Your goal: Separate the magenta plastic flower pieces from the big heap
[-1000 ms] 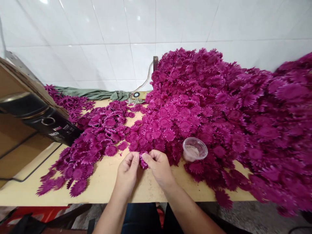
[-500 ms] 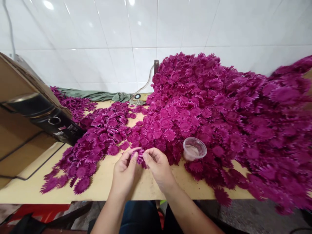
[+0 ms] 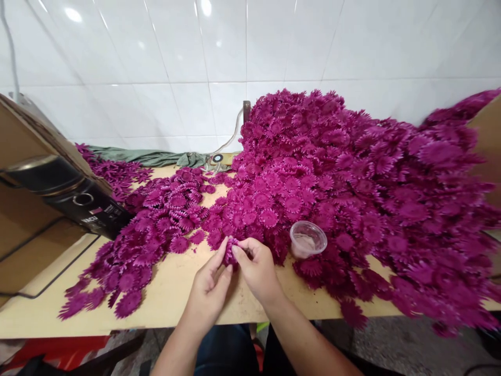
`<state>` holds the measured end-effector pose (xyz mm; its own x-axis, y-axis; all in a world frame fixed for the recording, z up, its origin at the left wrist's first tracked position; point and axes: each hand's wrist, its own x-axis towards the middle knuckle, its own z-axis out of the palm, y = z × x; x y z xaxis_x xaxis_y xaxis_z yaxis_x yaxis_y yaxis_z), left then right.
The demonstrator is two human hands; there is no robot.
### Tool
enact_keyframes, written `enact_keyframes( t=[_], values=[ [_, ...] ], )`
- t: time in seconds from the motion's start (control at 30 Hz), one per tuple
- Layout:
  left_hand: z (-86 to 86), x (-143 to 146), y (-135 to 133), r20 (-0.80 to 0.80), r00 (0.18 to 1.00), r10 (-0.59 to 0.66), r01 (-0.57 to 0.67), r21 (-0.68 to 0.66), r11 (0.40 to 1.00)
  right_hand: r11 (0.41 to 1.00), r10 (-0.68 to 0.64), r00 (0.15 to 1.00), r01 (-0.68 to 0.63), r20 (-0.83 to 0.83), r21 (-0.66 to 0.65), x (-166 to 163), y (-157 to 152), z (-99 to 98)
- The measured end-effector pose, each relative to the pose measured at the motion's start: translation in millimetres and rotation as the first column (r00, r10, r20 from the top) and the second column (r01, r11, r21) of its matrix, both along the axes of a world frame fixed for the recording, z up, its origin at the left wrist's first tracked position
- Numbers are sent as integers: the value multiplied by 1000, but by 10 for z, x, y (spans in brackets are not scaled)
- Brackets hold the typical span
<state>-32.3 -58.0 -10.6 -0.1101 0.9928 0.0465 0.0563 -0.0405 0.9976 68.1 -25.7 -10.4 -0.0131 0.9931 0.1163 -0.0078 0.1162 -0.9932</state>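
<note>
White tiles behind, pale table (image 3: 168,308) below. Pinching one flower (image 3: 230,251) between left hand (image 3: 209,284) and right hand (image 3: 258,269), held together by the heap (image 3: 352,183). Could tear petals by squeezing; might tip the cup (image 3: 308,239) nearby.

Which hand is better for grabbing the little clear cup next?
Probably the right hand: the clear cup sits just to its right, while the left hand would have to cross over. Both are pinching a purple flower.
</note>
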Motion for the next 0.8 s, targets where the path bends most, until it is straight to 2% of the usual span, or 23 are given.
enact_keyframes(
  t=[0.1, 0.23, 0.33, 0.43, 0.57, 0.67, 0.8],
  values=[
    [49, 8, 11, 54, 998, 37, -35, -34, 999, 998, -31, 992, 25, 124, 52, 3, -24, -3],
    [48, 1, 31, 94, 993, 78, -74, -38, 997, 1000, -2, 990, -1, 142, 20, -14, -23, 17],
    [32, -16, 41, 147, 986, 83, -76, -50, 996, 999, 47, 995, -46, 92, -13, -18, 8, 40],
    [37, -36, 60, 258, 963, 83, -62, -89, 994, 994, 92, 995, -93, -30, -52, -25, 32, 44],
    [63, -64, 105, 376, 907, 191, -141, -155, 978, 986, 139, 980, -150, -143, -72, -49, 25, 48],
    [92, -90, 115, 347, 912, 218, -179, -143, 973, 981, 156, 973, -172, -169, -89, -60, 16, 76],
    [128, -115, 86, 234, 962, 142, -126, -80, 989, 969, 197, 957, -224, -214, -108, -63, 38, 113]
  ],
)
